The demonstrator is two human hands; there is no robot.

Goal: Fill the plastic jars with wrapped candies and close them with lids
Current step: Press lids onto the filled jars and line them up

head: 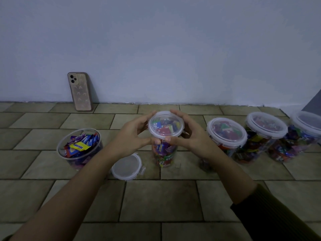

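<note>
Forearms point(83, 188) stretch forward over the tiled floor point(156, 200) and converge on the middle jar point(165, 153), standing between an open candy-filled jar point(79, 146) and three lidded jars point(227, 134). The left hand point(133, 134) and right hand point(189, 134) clasp its lid point(165, 124) from either side, thumbs near, fingers curled behind.

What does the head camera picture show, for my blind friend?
Left hand and right hand hold a lid on a candy-filled jar on the floor. An open jar and loose lid sit left; three closed jars stand right.
</note>
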